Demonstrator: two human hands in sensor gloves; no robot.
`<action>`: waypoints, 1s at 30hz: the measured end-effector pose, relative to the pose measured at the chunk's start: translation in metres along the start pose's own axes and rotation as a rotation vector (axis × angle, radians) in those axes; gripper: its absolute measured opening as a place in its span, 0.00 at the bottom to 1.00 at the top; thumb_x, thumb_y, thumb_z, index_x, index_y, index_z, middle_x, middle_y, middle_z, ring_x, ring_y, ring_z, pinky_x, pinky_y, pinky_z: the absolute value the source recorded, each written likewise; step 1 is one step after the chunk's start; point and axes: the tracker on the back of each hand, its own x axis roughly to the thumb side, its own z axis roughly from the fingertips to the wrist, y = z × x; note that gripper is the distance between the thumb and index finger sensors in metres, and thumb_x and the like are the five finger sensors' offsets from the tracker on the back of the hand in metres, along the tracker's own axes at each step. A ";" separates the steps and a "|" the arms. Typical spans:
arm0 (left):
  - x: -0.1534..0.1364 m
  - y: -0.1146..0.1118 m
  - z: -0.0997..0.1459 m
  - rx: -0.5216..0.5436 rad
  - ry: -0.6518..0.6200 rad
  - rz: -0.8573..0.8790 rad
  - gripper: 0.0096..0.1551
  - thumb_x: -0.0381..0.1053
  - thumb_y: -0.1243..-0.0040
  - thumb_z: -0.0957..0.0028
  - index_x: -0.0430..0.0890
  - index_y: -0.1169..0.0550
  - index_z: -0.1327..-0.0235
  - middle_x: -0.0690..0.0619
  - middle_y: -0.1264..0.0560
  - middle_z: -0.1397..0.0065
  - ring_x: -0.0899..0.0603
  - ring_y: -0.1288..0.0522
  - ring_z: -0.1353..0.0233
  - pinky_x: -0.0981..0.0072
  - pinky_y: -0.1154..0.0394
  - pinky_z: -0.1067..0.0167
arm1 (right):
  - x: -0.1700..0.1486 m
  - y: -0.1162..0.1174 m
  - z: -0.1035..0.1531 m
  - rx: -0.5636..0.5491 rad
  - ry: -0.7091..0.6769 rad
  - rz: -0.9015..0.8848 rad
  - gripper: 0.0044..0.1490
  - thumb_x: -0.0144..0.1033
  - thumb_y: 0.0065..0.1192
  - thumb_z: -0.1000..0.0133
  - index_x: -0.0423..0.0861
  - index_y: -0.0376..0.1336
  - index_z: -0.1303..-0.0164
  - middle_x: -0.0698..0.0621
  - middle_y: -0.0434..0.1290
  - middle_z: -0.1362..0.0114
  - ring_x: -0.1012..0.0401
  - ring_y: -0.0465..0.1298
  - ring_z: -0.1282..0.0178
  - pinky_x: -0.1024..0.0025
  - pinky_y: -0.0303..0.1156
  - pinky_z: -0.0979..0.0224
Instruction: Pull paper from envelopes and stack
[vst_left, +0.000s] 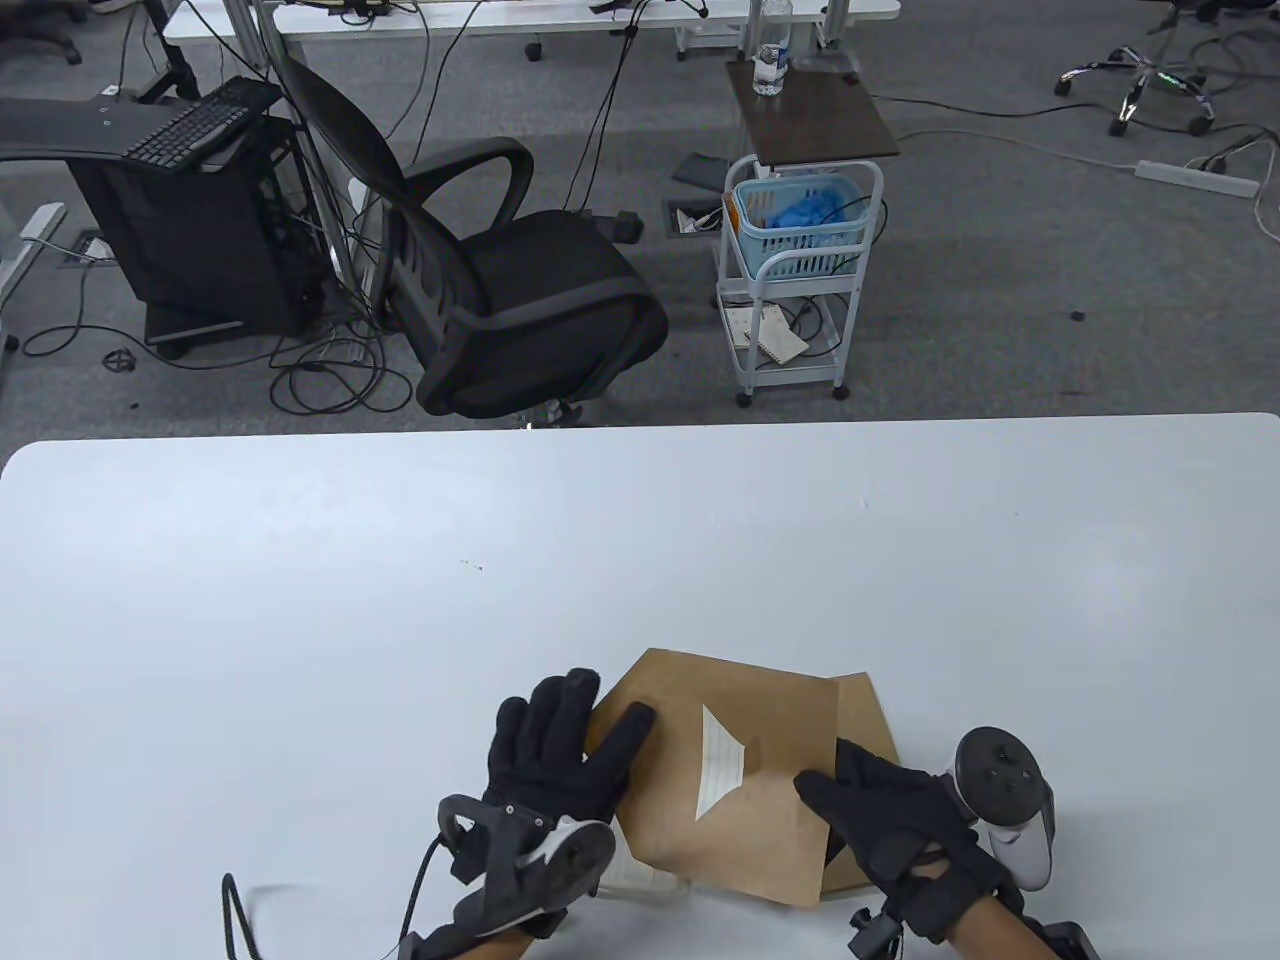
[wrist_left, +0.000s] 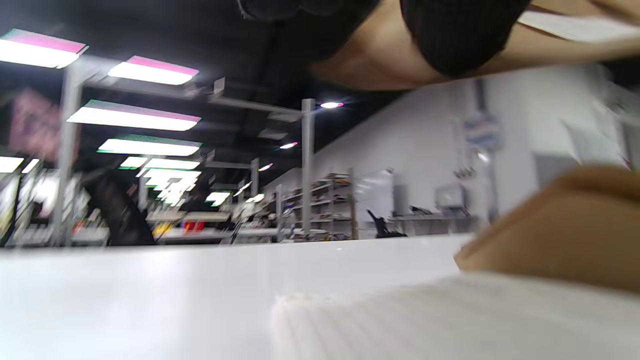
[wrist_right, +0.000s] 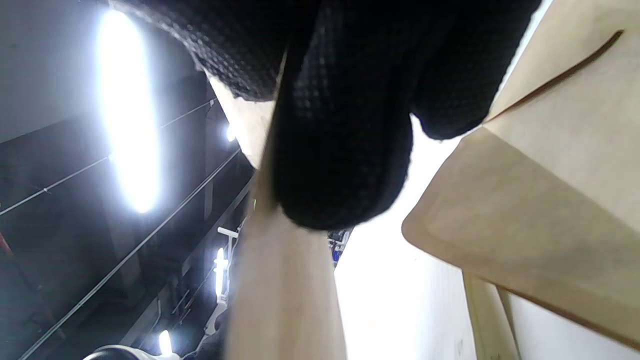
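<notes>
A brown envelope (vst_left: 740, 780) lies on the white worktop (vst_left: 400, 600) at its near edge, tilted, between my two hands. Through the envelope's cut-out window a piece of white lined paper (vst_left: 720, 772) shows, so the paper is inside it. A second brown envelope (vst_left: 868, 715) lies under the first, sticking out past its right side. More white paper (vst_left: 645, 880) peeks out from under the envelope's near left corner, flat on the worktop.

My left hand (vst_left: 560, 760) rests on the envelope's left edge, fingers stretched out flat, thumb lying over the brown face; its grip is slack, pressing rather than pinching. In the left wrist view the envelope's brown edge (wrist_left: 555, 235) rises just above the white sheet (wrist_left: 450, 320) on the worktop, blurred.

My right hand (vst_left: 890, 810) grasps the envelope's right edge. The right wrist view shows my gloved fingers (wrist_right: 345, 150) clamped on a brown paper edge (wrist_right: 285, 280), with the other brown envelope flap (wrist_right: 530, 215) just beside it.

Beyond the worktop's far edge, on the floor, stands a white trolley (vst_left: 795, 290) with a pale blue basket (vst_left: 800, 230) holding something blue and crumpled. An office chair (vst_left: 500, 290) stands to the trolley's left.
</notes>
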 end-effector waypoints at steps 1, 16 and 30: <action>0.006 -0.002 0.000 -0.018 -0.057 -0.001 0.34 0.52 0.39 0.43 0.66 0.36 0.23 0.46 0.53 0.13 0.33 0.51 0.14 0.32 0.57 0.23 | -0.001 0.001 0.000 0.010 0.004 -0.005 0.29 0.36 0.65 0.43 0.45 0.66 0.31 0.41 0.83 0.45 0.63 0.90 0.68 0.59 0.81 0.42; -0.013 -0.015 -0.001 -0.169 0.131 0.880 0.34 0.60 0.46 0.43 0.49 0.29 0.24 0.44 0.41 0.17 0.32 0.39 0.19 0.33 0.50 0.24 | -0.002 0.011 -0.006 0.206 -0.047 -0.116 0.29 0.35 0.63 0.42 0.49 0.65 0.29 0.45 0.81 0.39 0.56 0.88 0.58 0.51 0.74 0.35; -0.010 -0.019 -0.001 -0.152 0.242 1.092 0.20 0.55 0.33 0.48 0.53 0.20 0.43 0.48 0.26 0.28 0.36 0.24 0.30 0.34 0.37 0.30 | 0.007 0.022 -0.003 0.250 -0.112 0.061 0.29 0.36 0.64 0.42 0.48 0.65 0.28 0.44 0.81 0.38 0.55 0.88 0.57 0.50 0.74 0.35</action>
